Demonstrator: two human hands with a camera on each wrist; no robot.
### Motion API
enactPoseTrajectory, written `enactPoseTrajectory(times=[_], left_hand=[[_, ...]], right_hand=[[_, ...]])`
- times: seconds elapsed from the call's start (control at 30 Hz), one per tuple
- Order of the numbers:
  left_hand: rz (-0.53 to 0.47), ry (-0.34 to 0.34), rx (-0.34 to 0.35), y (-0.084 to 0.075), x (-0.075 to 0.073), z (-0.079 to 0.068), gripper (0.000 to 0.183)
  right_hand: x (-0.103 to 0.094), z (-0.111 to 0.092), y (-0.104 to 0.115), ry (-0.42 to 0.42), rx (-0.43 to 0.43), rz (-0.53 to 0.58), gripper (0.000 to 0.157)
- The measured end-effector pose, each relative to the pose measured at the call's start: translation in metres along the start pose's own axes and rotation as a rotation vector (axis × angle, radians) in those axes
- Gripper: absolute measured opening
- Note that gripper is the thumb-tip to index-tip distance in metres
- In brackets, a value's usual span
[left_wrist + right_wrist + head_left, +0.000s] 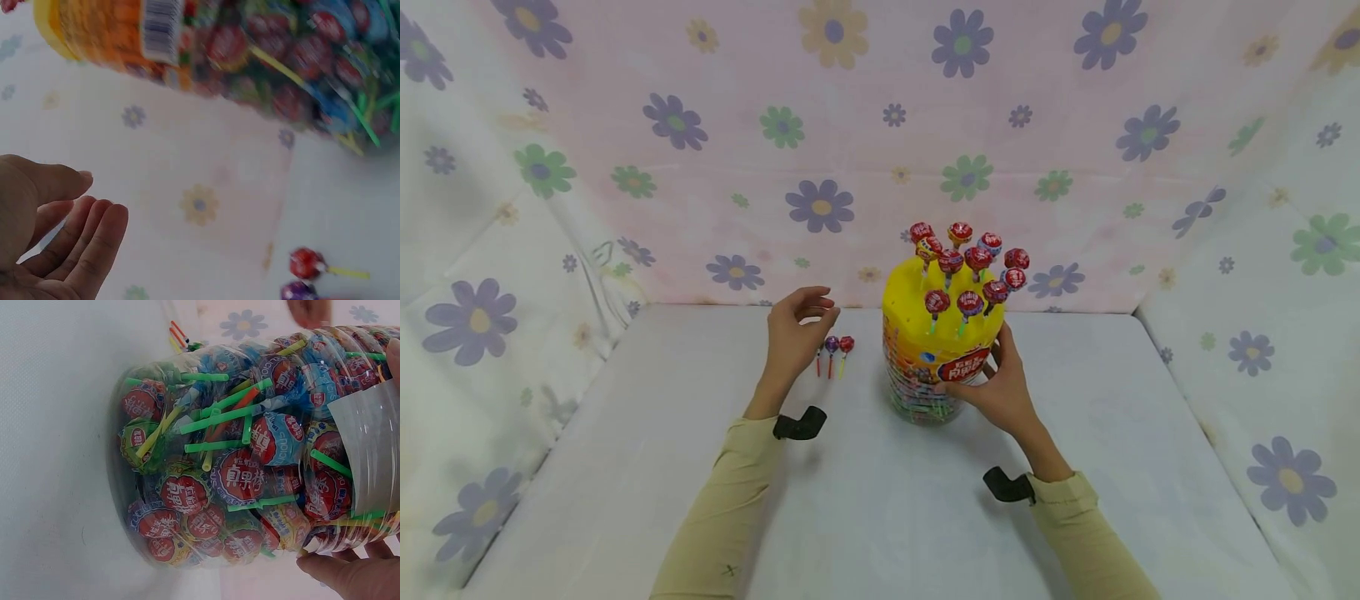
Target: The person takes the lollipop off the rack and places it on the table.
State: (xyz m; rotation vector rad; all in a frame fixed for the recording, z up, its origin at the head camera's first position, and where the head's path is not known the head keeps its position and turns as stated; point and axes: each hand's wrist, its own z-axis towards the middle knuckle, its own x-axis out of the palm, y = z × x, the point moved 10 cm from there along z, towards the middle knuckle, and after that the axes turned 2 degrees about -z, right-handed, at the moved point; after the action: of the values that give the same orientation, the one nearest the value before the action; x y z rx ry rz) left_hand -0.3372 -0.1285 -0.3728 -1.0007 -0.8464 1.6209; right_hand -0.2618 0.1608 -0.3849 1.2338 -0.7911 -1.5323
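A tall clear jar [919, 392] packed with wrapped lollipops stands upright on the white table, topped by a yellow lid [904, 308]. Several lollipops [977, 258] stick up from the lid by their sticks. My right hand [1006, 392] grips the jar's right side, thumb on the front and fingers behind. To the jar's left, my left hand [797, 329] hovers with fingers loosely bent; in the left wrist view, nothing lies between its thumb and fingers. Below it, a few loose lollipops [847, 343] lie side by side on the table, partly hidden by the hand.
The white table [865, 517] stretches out around the jar. Flowered cloth [865, 150] hangs behind the table and along both sides. A black wrist mount [801, 423] is on the left forearm, another black mount [1007, 485] on the right.
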Motion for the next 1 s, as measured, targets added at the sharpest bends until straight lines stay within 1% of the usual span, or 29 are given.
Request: enactPoseTrajectory(times=[0.1, 0.2, 0.27, 0.37, 0.47, 0.53, 0.67, 0.77, 0.9, 1.0], left_hand=[[-0.099, -0.021, 0.059, -0.025, 0.003, 0.001, 0.028], [-0.154, -0.042, 0.11, -0.049, 0.007, 0.001, 0.026], [-0.177, -0.044, 0.138, -0.064, 0.011, 0.002, 0.025], [-0.214, -0.029, 0.175, -0.082, 0.017, 0.004, 0.025], [-0.235, 0.007, 0.208, -0.098, 0.026, 0.006, 0.025], [-0.23, 0.033, 0.224, -0.108, 0.033, 0.007, 0.027], [-0.233, 0.08, 0.24, -0.124, 0.047, 0.01, 0.029], [-0.241, 0.104, 0.25, -0.133, 0.058, 0.012, 0.032], [-0.254, 0.127, 0.257, -0.138, 0.07, 0.014, 0.036], [-0.257, 0.128, 0.267, -0.139, 0.075, 0.015, 0.038]], right_hand=[[0.0, 0.0, 0.0, -0.001, 0.001, 0.003, 0.097], [0.0, 0.0, 0.0, -0.002, 0.007, 0.01, 0.097], [0.001, 0.0, -0.001, -0.001, 0.012, 0.01, 0.096], [0.001, 0.001, -0.002, -0.001, 0.016, 0.011, 0.095], [0.001, 0.001, -0.003, -0.001, 0.023, 0.013, 0.095], [0.001, 0.001, -0.003, 0.0, 0.028, 0.015, 0.096], [0.0, 0.001, -0.003, 0.001, 0.035, 0.015, 0.097], [0.0, 0.001, -0.001, 0.001, 0.033, 0.012, 0.098], [0.0, 0.0, -0.001, 0.0, 0.031, 0.012, 0.098], [0.0, 0.0, -0.003, 0.0, 0.035, 0.016, 0.098]])
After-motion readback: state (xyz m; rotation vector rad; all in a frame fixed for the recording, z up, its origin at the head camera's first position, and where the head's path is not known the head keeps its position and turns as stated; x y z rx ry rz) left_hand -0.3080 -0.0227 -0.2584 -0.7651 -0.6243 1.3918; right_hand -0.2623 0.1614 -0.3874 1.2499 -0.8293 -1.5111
